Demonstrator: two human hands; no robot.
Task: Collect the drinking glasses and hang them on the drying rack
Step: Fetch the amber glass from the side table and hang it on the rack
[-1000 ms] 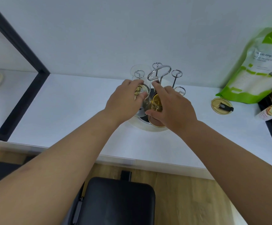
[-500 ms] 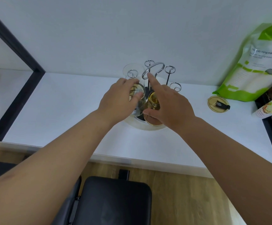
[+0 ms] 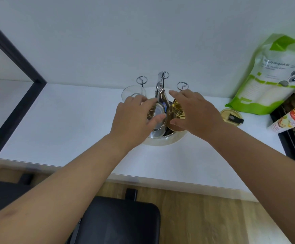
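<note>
At mid-frame, left hand (image 3: 134,118) grips a clear glass (image 3: 156,117), right hand (image 3: 196,111) an amber glass (image 3: 175,113). Both glasses tilt on the rack (image 3: 161,88), bases up, and the right forefinger has now left its loop.

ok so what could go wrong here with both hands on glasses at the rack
1. The clear glass under the left hand and the amber glass under the right hand sit almost touching, so they could knock together.
2. Either hand could bump the rack prongs and tip it.
</note>
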